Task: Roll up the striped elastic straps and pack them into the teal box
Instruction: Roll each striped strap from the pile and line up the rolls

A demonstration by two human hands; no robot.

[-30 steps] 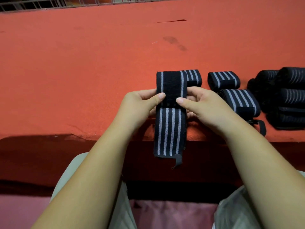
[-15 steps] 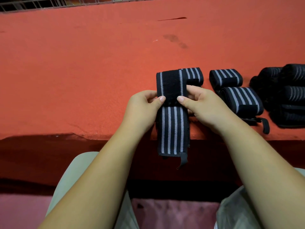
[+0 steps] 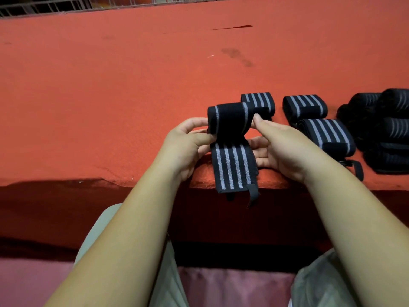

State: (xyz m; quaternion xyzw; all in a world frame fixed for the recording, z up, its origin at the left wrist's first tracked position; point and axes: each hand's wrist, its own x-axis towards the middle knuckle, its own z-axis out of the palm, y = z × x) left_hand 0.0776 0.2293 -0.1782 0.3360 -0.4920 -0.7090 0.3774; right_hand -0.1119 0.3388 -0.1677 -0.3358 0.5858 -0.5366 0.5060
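I hold a black strap with grey stripes [image 3: 231, 165] over the near edge of the red table [image 3: 110, 96]. Its far end is curled over into a partial roll between my hands, and its tail hangs past the table edge. My left hand [image 3: 188, 147] pinches the roll's left side with thumb and fingers. My right hand [image 3: 278, 147] holds the right side, index finger on the roll's end. Three rolled striped straps lie just behind and to the right [image 3: 259, 103] [image 3: 305, 107] [image 3: 327, 136]. No teal box is in view.
A heap of dark rolled straps [image 3: 385, 129] sits at the right edge of the table. A wire rack [image 3: 88, 5] runs along the far edge. My knees and a pink surface [image 3: 221, 289] lie below the table's front.
The strap's flat far end has been turned over toward me into a roll. Both hands shifted to the roll's sides, and the hanging tail has grown shorter.
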